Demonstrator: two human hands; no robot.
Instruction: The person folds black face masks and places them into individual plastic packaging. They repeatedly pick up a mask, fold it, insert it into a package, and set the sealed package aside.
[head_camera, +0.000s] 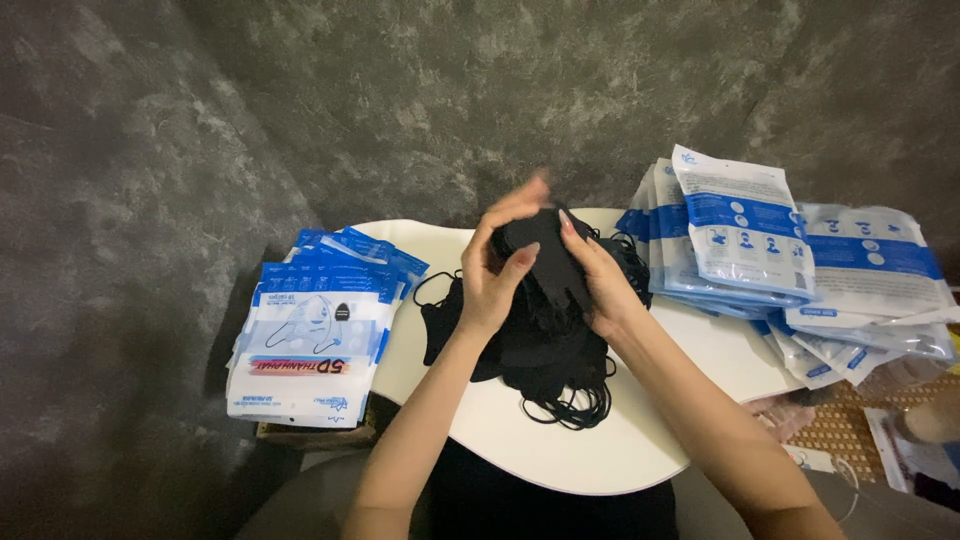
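Note:
Both my hands are raised over a small round white table (560, 455) and hold a stack of black face masks (540, 255) between them. My left hand (497, 275) grips the stack's left side, fingers curled over its top. My right hand (597, 272) presses against the right side. Below the hands a loose heap of more black masks (545, 365) with thin ear loops lies on the table.
A pile of flat blue-and-white plastic pouches (315, 340) sits at the table's left, overhanging a low stand. A taller pile of similar pouches (745, 235) lies at the right and spills toward the edge. A grey mottled floor surrounds the table.

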